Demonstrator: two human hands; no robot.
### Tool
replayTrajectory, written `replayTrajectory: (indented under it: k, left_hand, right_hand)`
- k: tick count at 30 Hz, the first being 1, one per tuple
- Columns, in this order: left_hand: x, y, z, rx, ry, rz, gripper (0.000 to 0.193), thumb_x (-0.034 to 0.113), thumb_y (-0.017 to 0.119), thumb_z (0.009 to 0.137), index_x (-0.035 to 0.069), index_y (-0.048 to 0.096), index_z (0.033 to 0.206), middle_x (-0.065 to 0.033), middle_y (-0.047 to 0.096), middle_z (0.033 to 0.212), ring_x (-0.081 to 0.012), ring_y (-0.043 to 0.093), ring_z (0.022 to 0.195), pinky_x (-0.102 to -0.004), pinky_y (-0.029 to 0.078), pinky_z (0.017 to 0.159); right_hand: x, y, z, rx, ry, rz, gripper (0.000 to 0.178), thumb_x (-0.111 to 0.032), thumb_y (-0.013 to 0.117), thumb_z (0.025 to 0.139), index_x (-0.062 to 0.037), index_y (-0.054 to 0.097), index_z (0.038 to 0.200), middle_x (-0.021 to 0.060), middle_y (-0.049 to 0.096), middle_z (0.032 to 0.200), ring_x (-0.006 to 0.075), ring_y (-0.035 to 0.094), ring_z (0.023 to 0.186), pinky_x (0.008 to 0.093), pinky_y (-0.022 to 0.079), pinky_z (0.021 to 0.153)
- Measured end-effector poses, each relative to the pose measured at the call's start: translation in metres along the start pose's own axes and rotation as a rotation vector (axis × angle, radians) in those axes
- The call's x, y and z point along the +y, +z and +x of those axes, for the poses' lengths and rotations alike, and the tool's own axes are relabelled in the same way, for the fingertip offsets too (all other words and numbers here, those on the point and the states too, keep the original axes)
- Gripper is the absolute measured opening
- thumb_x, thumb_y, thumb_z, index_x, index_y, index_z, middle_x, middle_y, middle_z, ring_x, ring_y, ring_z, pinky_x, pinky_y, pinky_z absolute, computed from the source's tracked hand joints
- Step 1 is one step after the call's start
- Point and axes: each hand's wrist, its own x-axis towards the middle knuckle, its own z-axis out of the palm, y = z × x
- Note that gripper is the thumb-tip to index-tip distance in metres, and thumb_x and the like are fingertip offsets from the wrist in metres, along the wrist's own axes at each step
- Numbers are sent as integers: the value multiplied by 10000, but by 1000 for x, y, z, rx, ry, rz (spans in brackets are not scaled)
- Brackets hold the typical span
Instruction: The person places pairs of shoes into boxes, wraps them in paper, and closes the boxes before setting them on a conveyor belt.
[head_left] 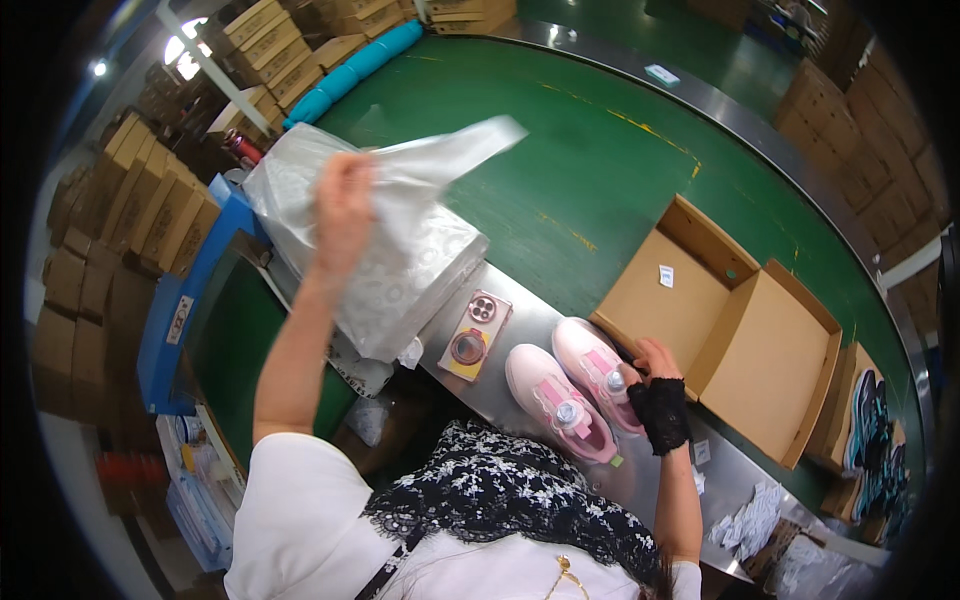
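Note:
My left hand [343, 210], raised and blurred by motion, is closed on a sheet of thin white tissue paper [430, 160] that streams out to the right. Below it lies a stack of white patterned tissue paper [400, 285] in clear plastic. A pair of pink shoes stands on the metal table edge: the left shoe [545, 395] and the right shoe [585, 355], each with a wad in its opening. In a black fingerless glove, my right hand [655, 385] hovers beside the right shoe, thumb and fingers apart; whether it touches the shoe is unclear.
An open brown shoebox [690, 290] with its lid [775, 360] spread sits to the right. A phone [475, 335] lies left of the shoes. Paper slips [750, 520] pile up at lower right, near dark shoes [865, 430]. The green conveyor belt [540, 130] stretches behind.

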Motion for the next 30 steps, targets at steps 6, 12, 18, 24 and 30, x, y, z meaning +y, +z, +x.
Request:
replayTrajectory:
  k: [6,12,18,24,30]
  left_hand:
    - [103,153,-79,-629,1,-621,122,133,465,886,25,453,831,2,439,674,-63,399,612,-215,355,522]
    - [144,213,-113,-714,450,-531,354,212,594,801,-12,463,1042,-166,499,1019,-243,498,943,-325,417,778]
    - [49,217,-132,-911,823,265,667,354,671,688,81,401,1233,-217,328,1271,-352,246,1240,-575,181,965]
    - [-59,186,-64,-687,198,451,761,398,679,683,12,352,1251,-208,312,1296,-337,277,1227,-504,242,975]
    - [-100,204,-51,-1105,-1042,-486,668,378,642,755,-7,375,1230,-100,498,1168,-199,477,1079,-339,345,940]
  right_hand:
    - [-64,-21,20,36,-191,489,669,-283,649,740,-40,331,1276,68,459,1145,143,530,854,266,447,726]
    - [46,-70,26,821,335,872,323,-242,562,820,-88,512,1099,26,557,953,126,535,865,239,448,709]
    - [170,-219,-78,1285,743,969,453,-277,557,790,-62,461,1177,72,520,1119,250,505,989,380,417,835]
    - [197,-280,-185,1406,270,1200,523,-372,399,848,-53,381,1263,109,403,1276,289,365,1162,408,257,985]
    - [215,-244,-192,1534,409,1233,491,-397,513,820,-75,455,1187,89,486,1199,271,456,1097,420,374,929]
